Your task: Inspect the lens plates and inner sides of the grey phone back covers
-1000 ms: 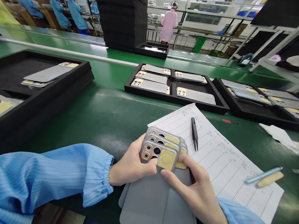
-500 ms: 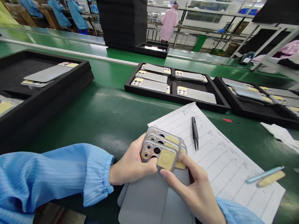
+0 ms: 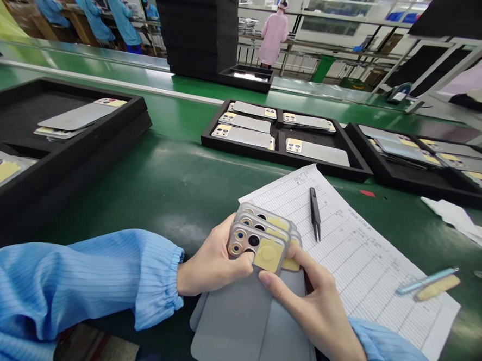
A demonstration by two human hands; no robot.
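Note:
Several grey phone back covers (image 3: 232, 321), fanned in an overlapping stack, lie between my hands near the table's front edge. Their camera ends, with round lens rings and a yellow film patch (image 3: 269, 254), point away from me. My left hand (image 3: 220, 258) grips the stack's upper left, its thumb pressed on the top cover beside the lenses. On the other side, my right hand (image 3: 310, 293) pinches the covers at the right edge, thumb on top just below the yellow patch. Fingers underneath the stack are hidden.
Black tweezers (image 3: 314, 213) and a blue pen (image 3: 426, 282) lie on a printed sheet (image 3: 354, 263) to the right. Black trays (image 3: 327, 167) of phone covers stand beyond, another tray (image 3: 117, 129) at left. A tall black stack (image 3: 193, 30) rises behind; people work farther back.
My hands and the stack of covers keep practically the same position. At the far right, the pink-clothed person's shape has shifted slightly.

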